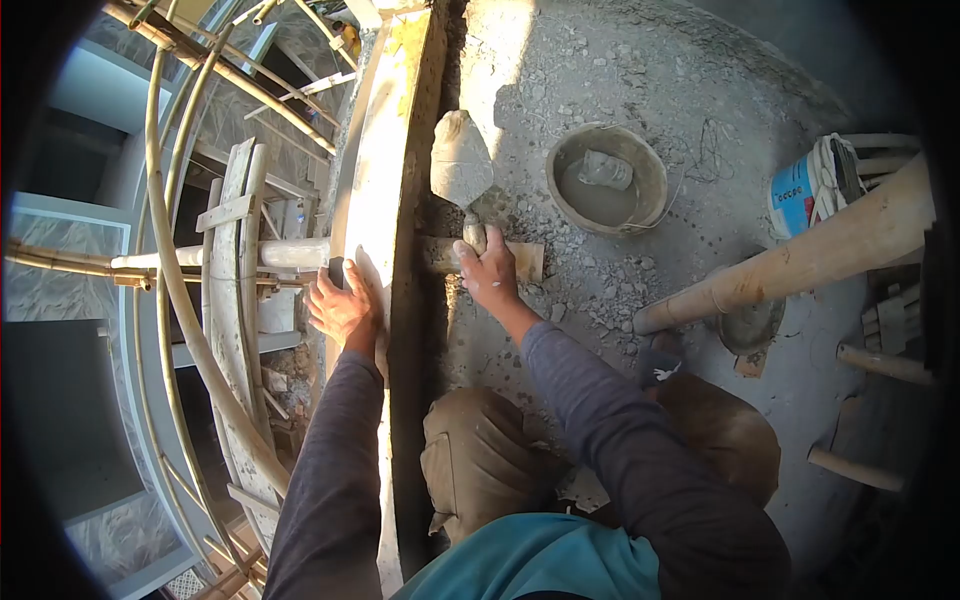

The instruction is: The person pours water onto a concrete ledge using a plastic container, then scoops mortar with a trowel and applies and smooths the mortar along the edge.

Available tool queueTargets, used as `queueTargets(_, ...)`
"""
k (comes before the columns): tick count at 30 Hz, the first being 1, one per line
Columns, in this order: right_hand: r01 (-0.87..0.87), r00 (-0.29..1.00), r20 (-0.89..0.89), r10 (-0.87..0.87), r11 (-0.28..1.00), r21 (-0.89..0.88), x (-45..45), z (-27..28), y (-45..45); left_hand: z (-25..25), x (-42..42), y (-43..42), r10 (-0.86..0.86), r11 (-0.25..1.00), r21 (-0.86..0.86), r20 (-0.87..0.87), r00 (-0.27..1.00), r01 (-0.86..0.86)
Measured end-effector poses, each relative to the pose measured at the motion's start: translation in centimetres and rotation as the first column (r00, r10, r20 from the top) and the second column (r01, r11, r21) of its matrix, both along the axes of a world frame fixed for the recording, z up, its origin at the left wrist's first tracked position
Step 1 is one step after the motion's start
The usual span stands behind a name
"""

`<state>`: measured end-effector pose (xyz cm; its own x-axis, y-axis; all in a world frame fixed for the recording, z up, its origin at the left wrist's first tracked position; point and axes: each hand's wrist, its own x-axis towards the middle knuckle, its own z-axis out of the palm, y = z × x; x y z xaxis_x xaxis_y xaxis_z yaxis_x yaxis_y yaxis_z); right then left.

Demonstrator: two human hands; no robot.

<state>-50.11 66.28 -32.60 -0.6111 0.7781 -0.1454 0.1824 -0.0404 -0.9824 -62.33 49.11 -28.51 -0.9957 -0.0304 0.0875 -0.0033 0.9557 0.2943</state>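
Note:
My right hand point(488, 270) is closed round the handle of a trowel point(463, 160), whose flat grey blade points away from me beside the ledge. My left hand point(345, 305) rests at the outer edge of the long pale ledge point(375, 160), its fingers apart over a small dark piece point(337, 270); whether it grips that piece I cannot tell. Under my right hand a short board point(530, 261) lies on the floor. A bucket point(607, 180) stands to the right of the trowel, with grey material and a clear plastic container point(606, 170) in it.
Bamboo scaffolding point(180, 330) and planks point(232, 300) stand beyond the ledge on the left. A thick pole point(790, 250) slants across the right, near a blue-and-white bucket point(800, 190). Rubble point(600, 290) covers parts of the floor. My knees are beside the ledge.

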Motion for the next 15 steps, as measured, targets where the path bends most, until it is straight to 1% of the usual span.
queueTargets(2,-0.012,0.989,0.147,-0.004,0.993,0.113,-0.6,-0.3,-0.7,-0.4,-0.2,-0.1,0.005,1.0,0.017,-0.021,1.0,-0.004)
queueTargets(3,-0.025,0.99,0.14,0.012,0.995,0.096,-1.1,-1.1,-0.8,-0.5,-0.2,-0.2,0.018,1.0,0.0,-0.028,0.999,-0.018)
queueTargets(5,-0.057,0.976,0.216,0.039,0.995,0.077,-1.7,-2.0,-1.2,-0.4,-0.3,-0.1,0.004,1.0,0.0,-0.025,1.0,-0.004)
queueTargets(6,-0.094,0.954,0.291,0.077,0.995,0.043,-1.9,-1.9,-1.2,-0.1,-0.2,0.1,0.005,1.0,-0.012,-0.01,1.0,-0.006)
queueTargets(7,-0.087,0.956,0.283,0.075,0.996,0.029,-2.2,-1.9,-1.1,0.1,-0.2,0.3,-0.002,1.0,-0.027,-0.016,1.0,0.001)
queueTargets(9,-0.146,0.932,0.34,0.121,0.988,0.047,-2.7,-2.1,-0.8,0.4,0.0,0.5,-0.005,1.0,-0.019,0.004,1.0,0.005)
queueTargets(10,-0.145,0.933,0.338,0.122,0.989,0.043,-2.9,-2.2,-0.8,0.1,-0.2,0.2,-0.018,1.0,-0.008,-0.012,1.0,0.017)
queueTargets(12,-0.196,0.896,0.417,0.154,0.979,0.061,-3.5,-1.9,-0.4,0.3,-0.1,0.5,-0.007,1.0,-0.007,-0.006,1.0,0.007)
queueTargets(15,-0.184,0.889,0.44,0.13,0.979,0.082,-4.6,-1.5,-0.2,0.4,-0.1,0.7,0.011,1.0,-0.022,0.005,1.0,-0.011)
